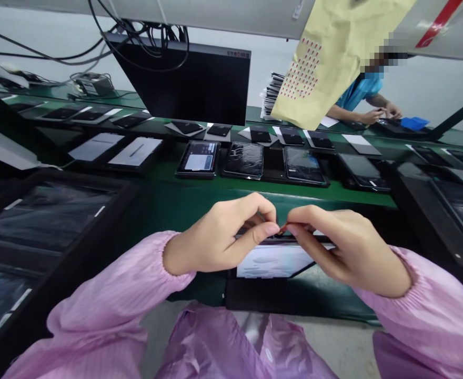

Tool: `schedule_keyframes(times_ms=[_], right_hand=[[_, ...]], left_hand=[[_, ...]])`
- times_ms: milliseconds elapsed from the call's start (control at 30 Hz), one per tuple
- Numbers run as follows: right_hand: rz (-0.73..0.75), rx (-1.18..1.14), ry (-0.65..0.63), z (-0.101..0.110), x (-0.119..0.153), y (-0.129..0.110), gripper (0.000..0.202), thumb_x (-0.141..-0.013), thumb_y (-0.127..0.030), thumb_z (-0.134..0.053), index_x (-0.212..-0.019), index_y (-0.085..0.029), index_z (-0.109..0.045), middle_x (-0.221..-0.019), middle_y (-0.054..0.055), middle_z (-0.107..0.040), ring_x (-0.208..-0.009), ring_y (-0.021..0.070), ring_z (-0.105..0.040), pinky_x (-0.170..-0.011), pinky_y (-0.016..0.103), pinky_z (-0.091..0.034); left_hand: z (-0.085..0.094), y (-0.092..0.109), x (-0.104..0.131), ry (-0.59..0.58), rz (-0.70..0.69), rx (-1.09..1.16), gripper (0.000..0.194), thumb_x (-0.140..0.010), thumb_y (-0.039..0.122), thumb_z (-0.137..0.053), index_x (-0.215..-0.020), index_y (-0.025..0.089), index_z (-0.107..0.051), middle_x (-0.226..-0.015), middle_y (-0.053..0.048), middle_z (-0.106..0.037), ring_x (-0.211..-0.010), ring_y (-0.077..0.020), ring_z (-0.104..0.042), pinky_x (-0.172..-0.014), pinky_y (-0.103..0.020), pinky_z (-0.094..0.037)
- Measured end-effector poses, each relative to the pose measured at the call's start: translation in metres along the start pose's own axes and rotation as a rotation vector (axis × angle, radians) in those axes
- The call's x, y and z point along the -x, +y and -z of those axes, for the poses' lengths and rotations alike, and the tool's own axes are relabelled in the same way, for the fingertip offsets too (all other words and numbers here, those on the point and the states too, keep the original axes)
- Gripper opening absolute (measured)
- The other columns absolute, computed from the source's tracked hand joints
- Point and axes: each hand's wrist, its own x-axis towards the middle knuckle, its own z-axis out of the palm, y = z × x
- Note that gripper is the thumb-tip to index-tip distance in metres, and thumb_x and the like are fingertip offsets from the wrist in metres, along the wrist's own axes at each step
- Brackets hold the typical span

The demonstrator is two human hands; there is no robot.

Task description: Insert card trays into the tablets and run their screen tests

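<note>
My left hand (231, 229) and my right hand (340, 242) meet over the top edge of a tablet (274, 261) with a bright, pale screen. The right thumb and forefinger pinch a small orange-red piece (283, 228), too small to name. On the other side, the left thumb and forefinger are closed close against it; what they grip, if anything, is hidden. The tablet is tilted up above a black mat or tray (255, 296), and the fingers cover part of its upper edge.
Beyond the hands, a lit tablet (198, 158) and film-wrapped tablets (244, 159) lie along the green bench. Black trays (115, 197) flank me at left and right. A monitor (188, 84) hangs ahead, near a yellow paper (318, 58). Across the bench works a person in blue (360, 95).
</note>
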Motion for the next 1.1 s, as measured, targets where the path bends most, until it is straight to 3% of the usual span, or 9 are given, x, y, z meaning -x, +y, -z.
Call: schedule_keyframes(times_ms=[133, 400, 833, 1100], right_hand=[[0.031, 0.023, -0.066, 0.004, -0.004, 0.002, 0.008, -0.096, -0.015, -0.046, -0.091, -0.021, -0.048, -0.062, -0.006, -0.047, -0.047, 0.006, -0.038, -0.045, 0.019, -0.03], [0.099, -0.003, -0.354, 0.013, -0.016, 0.004, 0.015, -0.093, -0.01, -0.04, -0.084, -0.021, -0.046, -0.068, -0.004, -0.043, -0.053, 0.0084, -0.032, -0.048, 0.023, -0.028], [0.146, -0.025, -0.371, 0.014, -0.028, 0.01, 0.017, -0.096, -0.016, -0.04, -0.085, -0.02, -0.053, -0.063, -0.005, -0.044, -0.05, 0.0077, -0.032, -0.048, 0.025, -0.023], [0.092, -0.043, -0.387, 0.018, -0.026, 0.01, 0.015, -0.098, -0.019, -0.04, -0.09, -0.019, -0.052, -0.064, -0.005, -0.045, -0.052, 0.007, -0.032, -0.05, 0.024, -0.024]], left_hand=[[-0.003, -0.005, 0.001, 0.069, -0.069, -0.075, 0.002, -0.092, 0.017, -0.051, -0.091, 0.017, -0.052, -0.079, 0.0, -0.063, -0.064, -0.0071, -0.062, -0.059, -0.015, -0.055], [-0.007, -0.012, -0.001, 0.164, -0.127, -0.131, 0.007, -0.087, 0.014, -0.052, -0.082, 0.019, -0.05, -0.065, 0.004, -0.053, -0.049, -0.0042, -0.049, -0.043, -0.014, -0.043], [-0.012, -0.022, -0.004, 0.215, -0.104, -0.03, 0.008, -0.085, 0.018, -0.055, -0.08, 0.023, -0.051, -0.062, 0.0, -0.056, -0.049, -0.0107, -0.052, -0.039, -0.023, -0.042], [-0.012, -0.021, -0.004, 0.223, -0.169, -0.075, 0.011, -0.082, 0.01, -0.055, -0.081, 0.02, -0.05, -0.063, 0.003, -0.054, -0.052, -0.0077, -0.054, -0.043, -0.018, -0.044]])
